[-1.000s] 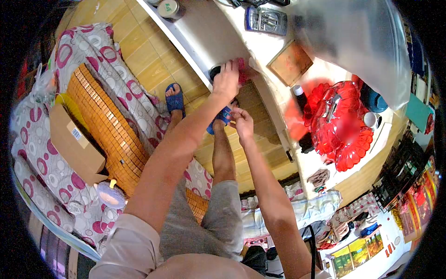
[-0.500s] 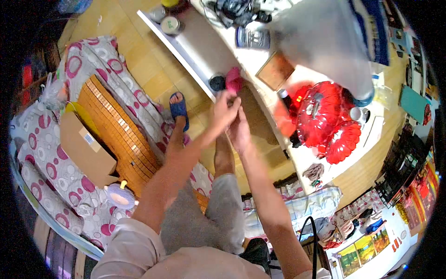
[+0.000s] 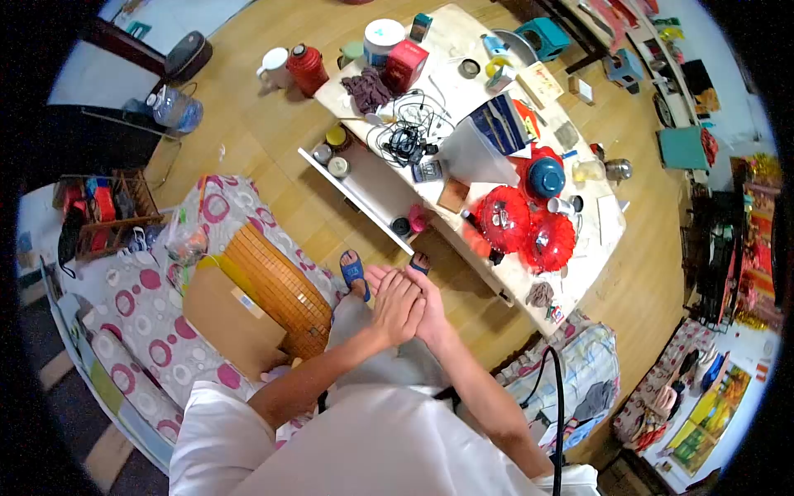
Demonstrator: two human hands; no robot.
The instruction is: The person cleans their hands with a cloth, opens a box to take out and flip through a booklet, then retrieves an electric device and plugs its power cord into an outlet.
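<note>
While both hands meet above the floor (image 3: 475,318), left hand (image 3: 399,312) lies across right hand (image 3: 433,321), fingers loosely bent, nothing seen gripped; whether something small sits between the palms, cannot tell. Drawer (image 3: 356,197) open, 11 to 12 o'clock of them; black tub (image 3: 400,226), pink thing (image 3: 420,218) at near end. Judgement: light pressure, palms level, knuckles clear of drawer edge.

Left hand (image 3: 399,309) palm-down across the open right hand (image 3: 431,317); both bare forearms (image 3: 318,376) angled inward

Right hand (image 3: 430,311) partly covered, box label (image 3: 246,302) unreadable
</note>
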